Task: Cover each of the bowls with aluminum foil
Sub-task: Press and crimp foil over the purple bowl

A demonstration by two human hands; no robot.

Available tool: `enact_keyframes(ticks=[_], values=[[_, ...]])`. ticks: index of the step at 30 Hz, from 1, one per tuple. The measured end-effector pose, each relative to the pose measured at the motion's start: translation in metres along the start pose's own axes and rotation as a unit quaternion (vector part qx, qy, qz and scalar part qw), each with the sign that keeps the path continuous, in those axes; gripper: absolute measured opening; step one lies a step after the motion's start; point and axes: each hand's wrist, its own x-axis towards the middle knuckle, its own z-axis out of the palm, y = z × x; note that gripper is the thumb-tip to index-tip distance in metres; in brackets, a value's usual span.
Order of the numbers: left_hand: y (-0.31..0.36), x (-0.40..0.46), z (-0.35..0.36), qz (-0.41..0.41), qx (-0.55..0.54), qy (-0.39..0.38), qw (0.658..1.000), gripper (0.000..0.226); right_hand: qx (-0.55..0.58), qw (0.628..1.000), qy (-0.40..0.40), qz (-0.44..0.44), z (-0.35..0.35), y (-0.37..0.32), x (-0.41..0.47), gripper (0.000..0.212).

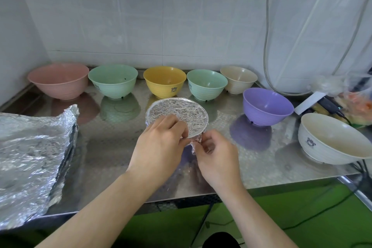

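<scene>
While the left hand [161, 143] lies over the near rim of the covered bowl [177, 116], its fingers [178, 127] curled and pinching the foil edge against the lip, the right hand [215, 151] works just beside it, its fingertips [198, 147] nipping a loose fold of foil that hangs below the rim. It looks like a tucking step: one hand pins the sheet so it won't slide, the other crimps the overhang down the bowl's side.

That bowl sits mid-surface, and its foil top is drawn flat and round, finely crinkled, catching the light in a web of creases. Behind it runs a row of open bowls against the wall: pink [58, 80] far to its left, then green [112, 80], yellow [164, 80] straight behind, a second green [207, 84] and a beige one [238, 79]. All are ribbed, matte plastic with small feet. To its right stand a purple bowl [267, 106] and, further right at the surface's edge, a larger cream bowl [332, 139]. None of these seven is covered yet, so the job looks barely begun.

Left of the covered bowl lies the foil sheet [30, 159], rumpled and draped over the surface's front edge, within easy reach for the next tear. The steel surface [112, 147] itself is dimpled and shiny, mirroring the bowls' colours.
</scene>
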Motion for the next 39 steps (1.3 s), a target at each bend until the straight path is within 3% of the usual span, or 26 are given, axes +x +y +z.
enact_keyframes(ticks=[6,13,21,28,30,32,34,36,39], values=[[0.0,-0.001,0.001,0.004,0.0,0.006,1.0,0.023,-0.127,0.988,0.053,-0.065,0.004,0.001,-0.005,0.032],[0.0,-0.001,0.003,0.002,0.011,0.006,1.0,0.025,-0.333,0.93,0.064,-0.14,0.008,-0.011,-0.006,0.03],[0.0,0.0,0.006,-0.004,0.006,0.006,1.0,0.029,-0.411,0.898,0.042,-0.148,0.016,-0.014,-0.01,0.032],[0.001,0.001,0.004,-0.008,-0.002,-0.001,1.0,0.027,-0.376,0.908,0.056,-0.179,0.026,-0.018,-0.017,0.02],[-0.002,0.001,0.004,-0.011,-0.001,0.001,1.0,0.027,-0.345,0.917,0.034,-0.198,0.025,-0.013,-0.016,0.008],[-0.005,0.001,0.003,-0.015,0.002,0.001,1.0,0.025,-0.285,0.94,-0.019,-0.186,0.021,-0.006,-0.014,0.018],[-0.007,0.001,0.002,-0.013,0.0,-0.001,1.0,0.025,-0.21,0.968,-0.069,-0.122,0.009,-0.005,-0.012,0.025],[-0.009,0.0,0.0,-0.006,-0.001,0.0,1.0,0.025,-0.158,0.985,-0.042,-0.045,-0.004,-0.003,-0.005,0.026],[-0.014,-0.002,-0.005,-0.011,-0.015,-0.008,1.0,0.024,-0.089,0.994,0.039,-0.043,-0.024,0.001,0.013,0.024]])
